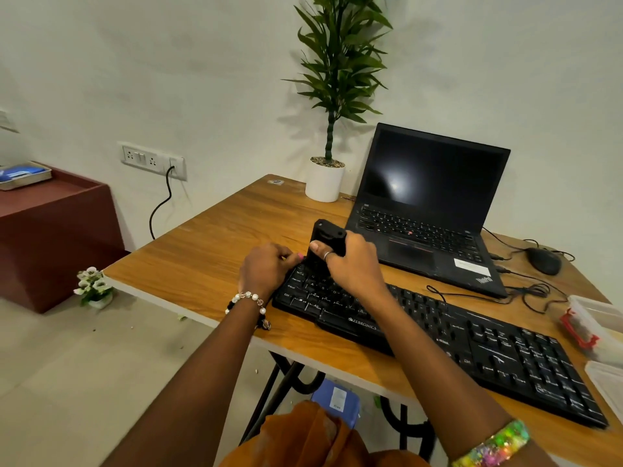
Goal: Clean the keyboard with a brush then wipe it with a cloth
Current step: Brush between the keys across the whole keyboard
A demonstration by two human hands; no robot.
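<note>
A long black keyboard point(472, 345) lies slantwise on the wooden table point(209, 264). My right hand point(350, 264) grips a black brush point(325, 241) held upright, its lower end down on the keys at the keyboard's far left corner. My left hand point(266, 267) rests at that same corner, its fingers curled against the keyboard's edge; whether they grip it is hidden. No cloth shows in the view.
An open black laptop point(428, 203) stands behind the keyboard, with a white potted plant point(325, 182) to its left. A black mouse point(543, 260) and cables lie at the right. Clear plastic boxes point(600, 328) sit at the table's right edge.
</note>
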